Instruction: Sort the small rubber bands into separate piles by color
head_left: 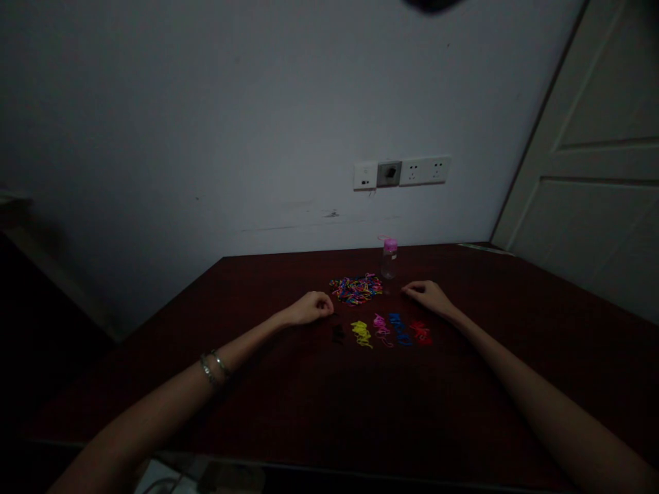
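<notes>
A heap of small multicoloured pieces [356,289] lies on the dark red table [288,405]. In front of it are separate little piles: black [338,334], yellow [362,334], pink [382,328], blue [400,329] and red [421,333]. My left hand [311,308] is closed at the heap's left edge, above the black pile; a thin dark thing shows at its fingertips, too small to make out. To the right of the heap, my right hand [427,296] is closed, thumb and fingers together, and whatever it may hold cannot be made out.
A clear bottle with a pink lid [390,259] stands behind the heap, near the wall. Sockets and a switch [401,173] are on the wall. A panelled door [592,178] is at the right. Pale items [165,478] lie below the table's front edge.
</notes>
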The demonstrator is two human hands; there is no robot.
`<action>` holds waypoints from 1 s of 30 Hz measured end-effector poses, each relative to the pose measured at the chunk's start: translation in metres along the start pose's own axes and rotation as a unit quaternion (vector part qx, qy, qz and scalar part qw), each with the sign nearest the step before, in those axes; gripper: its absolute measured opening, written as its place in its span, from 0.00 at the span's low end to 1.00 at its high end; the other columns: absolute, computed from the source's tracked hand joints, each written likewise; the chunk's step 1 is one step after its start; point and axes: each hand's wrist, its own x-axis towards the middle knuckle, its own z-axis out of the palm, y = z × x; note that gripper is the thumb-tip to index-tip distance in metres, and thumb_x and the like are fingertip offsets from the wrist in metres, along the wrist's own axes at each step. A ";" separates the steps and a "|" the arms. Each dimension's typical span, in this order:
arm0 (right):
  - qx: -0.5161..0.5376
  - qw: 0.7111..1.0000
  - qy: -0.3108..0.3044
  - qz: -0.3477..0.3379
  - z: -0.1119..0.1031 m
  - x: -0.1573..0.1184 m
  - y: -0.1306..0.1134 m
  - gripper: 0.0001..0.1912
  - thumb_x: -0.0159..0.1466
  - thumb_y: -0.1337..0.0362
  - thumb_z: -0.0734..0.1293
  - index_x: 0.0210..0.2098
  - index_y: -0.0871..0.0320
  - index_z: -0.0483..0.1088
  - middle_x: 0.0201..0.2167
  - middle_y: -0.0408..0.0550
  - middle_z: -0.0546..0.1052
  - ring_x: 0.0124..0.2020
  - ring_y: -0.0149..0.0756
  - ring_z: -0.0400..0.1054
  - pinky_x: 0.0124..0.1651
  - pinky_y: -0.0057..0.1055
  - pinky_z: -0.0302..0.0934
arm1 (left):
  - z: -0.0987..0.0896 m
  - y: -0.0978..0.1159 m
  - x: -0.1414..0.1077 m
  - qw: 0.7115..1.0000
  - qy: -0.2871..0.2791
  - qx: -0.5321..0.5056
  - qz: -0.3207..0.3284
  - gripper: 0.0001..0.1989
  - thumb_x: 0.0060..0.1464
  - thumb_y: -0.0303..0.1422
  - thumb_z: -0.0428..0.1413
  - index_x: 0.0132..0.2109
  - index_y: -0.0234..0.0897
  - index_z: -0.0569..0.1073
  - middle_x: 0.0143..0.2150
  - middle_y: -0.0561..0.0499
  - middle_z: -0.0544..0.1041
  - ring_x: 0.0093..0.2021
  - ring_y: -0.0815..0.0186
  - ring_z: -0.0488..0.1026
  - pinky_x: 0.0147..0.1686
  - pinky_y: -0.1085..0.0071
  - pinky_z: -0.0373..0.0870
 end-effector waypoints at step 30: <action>-0.003 1.000 0.001 -0.007 0.000 -0.003 -0.004 0.15 0.54 0.57 0.61 0.32 0.58 0.75 0.34 0.48 0.77 0.36 0.42 0.69 0.40 0.33 0.61 | -0.017 -0.088 0.046 0.938 0.324 0.021 -0.120 0.15 0.47 0.39 0.50 0.29 0.32 0.75 0.26 0.49 0.74 0.29 0.66 0.69 0.29 0.74 0.62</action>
